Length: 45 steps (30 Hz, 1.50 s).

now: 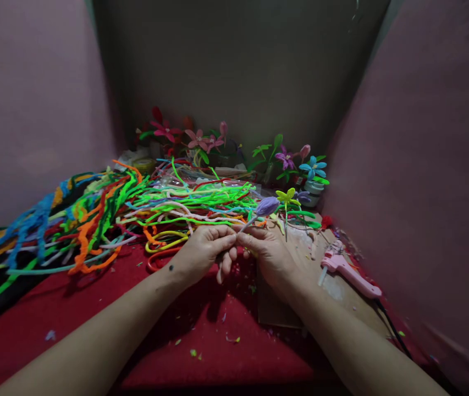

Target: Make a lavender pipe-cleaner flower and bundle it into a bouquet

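My left hand and my right hand meet at the middle of the view, fingers pinched together on the thin stem of a lavender pipe-cleaner bud. The bud points up and to the right, just above my right hand. Both hands hover over a red cloth. Behind them spreads a big heap of loose pipe cleaners in green, orange, blue, pink and other colours.
A pink glue gun lies on a brown board at the right, its black cord running toward me. Finished pipe-cleaner flowers stand in pots along the back wall. Pink walls close in on both sides.
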Motion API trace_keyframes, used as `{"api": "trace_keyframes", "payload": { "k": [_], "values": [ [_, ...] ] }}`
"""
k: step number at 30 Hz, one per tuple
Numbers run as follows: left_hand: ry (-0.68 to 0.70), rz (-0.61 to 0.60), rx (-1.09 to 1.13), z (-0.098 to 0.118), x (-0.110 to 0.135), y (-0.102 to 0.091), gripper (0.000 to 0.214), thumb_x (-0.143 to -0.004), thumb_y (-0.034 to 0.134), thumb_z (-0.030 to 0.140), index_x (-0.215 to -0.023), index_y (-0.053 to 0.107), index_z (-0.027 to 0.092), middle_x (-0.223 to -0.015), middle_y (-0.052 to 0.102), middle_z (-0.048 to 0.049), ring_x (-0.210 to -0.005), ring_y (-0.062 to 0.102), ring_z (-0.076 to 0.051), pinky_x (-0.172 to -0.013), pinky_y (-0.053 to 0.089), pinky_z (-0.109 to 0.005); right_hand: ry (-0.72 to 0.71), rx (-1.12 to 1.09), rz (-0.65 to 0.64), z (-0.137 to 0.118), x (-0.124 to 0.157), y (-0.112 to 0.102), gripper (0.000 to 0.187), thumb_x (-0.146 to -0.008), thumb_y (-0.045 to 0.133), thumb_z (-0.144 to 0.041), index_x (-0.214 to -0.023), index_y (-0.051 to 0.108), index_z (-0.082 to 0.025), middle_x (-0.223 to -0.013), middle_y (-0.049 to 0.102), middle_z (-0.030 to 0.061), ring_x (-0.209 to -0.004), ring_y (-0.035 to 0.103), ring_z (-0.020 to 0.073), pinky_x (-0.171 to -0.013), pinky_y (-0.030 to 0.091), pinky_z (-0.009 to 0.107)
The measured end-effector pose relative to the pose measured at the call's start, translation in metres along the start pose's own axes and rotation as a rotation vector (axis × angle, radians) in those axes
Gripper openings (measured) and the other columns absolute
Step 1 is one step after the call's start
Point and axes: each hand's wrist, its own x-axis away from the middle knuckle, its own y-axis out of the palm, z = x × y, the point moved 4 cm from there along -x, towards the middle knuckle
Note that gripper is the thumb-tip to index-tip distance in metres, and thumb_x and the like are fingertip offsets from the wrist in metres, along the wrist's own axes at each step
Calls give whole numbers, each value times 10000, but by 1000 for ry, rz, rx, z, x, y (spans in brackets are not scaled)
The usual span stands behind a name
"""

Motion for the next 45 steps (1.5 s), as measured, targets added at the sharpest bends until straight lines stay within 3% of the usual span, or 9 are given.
{"api": "trace_keyframes", "payload": {
  "k": [3,6,10,14,20,25,33,41,45],
  "values": [
    [21,11,-91,1,0,1,263,-816,550,343,-653,541,137,-440,552,28,-312,487,-76,-353,374,-176,-32,-93,-33,2,-1,3,70,-671,698,-241,-666,687,-172,-582,613,-20,-542,515,107,-550,370,251],
    [33,60,-201,4,-1,2,291,-813,542,373,-648,545,133,-496,567,21,-380,533,-82,-435,413,-193,-101,-173,90,0,-3,-2,78,-584,752,-192,-632,691,-187,-641,643,-22,-619,548,118,-628,418,263],
    [88,279,-305,12,-5,-12,267,-802,539,384,-727,577,130,-649,611,-1,-520,595,-100,-537,455,-212,-73,-175,215,-11,-5,-15,132,-527,792,-196,-589,675,-185,-659,635,-25,-617,525,104,-572,415,230],
    [73,443,-331,11,-7,-29,192,-760,576,332,-777,568,140,-647,591,13,-506,566,-99,-491,438,-208,65,-147,206,-31,-3,-32,187,-556,797,-265,-691,704,-175,-712,645,4,-655,541,110,-487,379,196],
    [125,375,-542,2,-9,-16,94,-696,593,229,-749,631,160,-605,594,28,-468,537,-98,-469,422,-203,18,-200,156,-42,-2,-58,233,-587,791,-342,-745,707,-192,-751,665,20,-671,557,137,-513,405,234],
    [-168,243,-517,-15,-29,9,139,-743,561,269,-694,622,154,-387,527,39,-261,366,-75,-293,228,-177,-87,-276,128,-37,-4,-71,135,-602,779,-271,-678,698,-195,-796,677,14,-719,560,148,-528,368,251],
    [-324,362,-359,-41,-82,19,329,-690,640,298,-446,474,151,-293,422,37,-214,329,-61,-264,195,-174,-106,-349,-28,-32,-7,-72,97,-625,756,-293,-680,709,-227,-766,672,6,-716,565,151,-525,351,242],
    [-310,236,-103,-14,-45,15,186,-704,633,204,-622,473,153,-499,505,43,-324,383,-36,-270,250,-140,-31,-349,-9,-27,-8,-77,121,-635,751,-277,-724,722,-200,-802,669,17,-750,559,139,-526,375,213],
    [-149,146,43,13,-27,17,154,-696,671,157,-781,543,149,-580,546,35,-368,476,-60,-271,336,-149,51,-301,-7,-21,-5,-72,155,-633,767,-268,-759,721,-189,-827,664,12,-712,536,103,-533,381,194]
  ]
}}
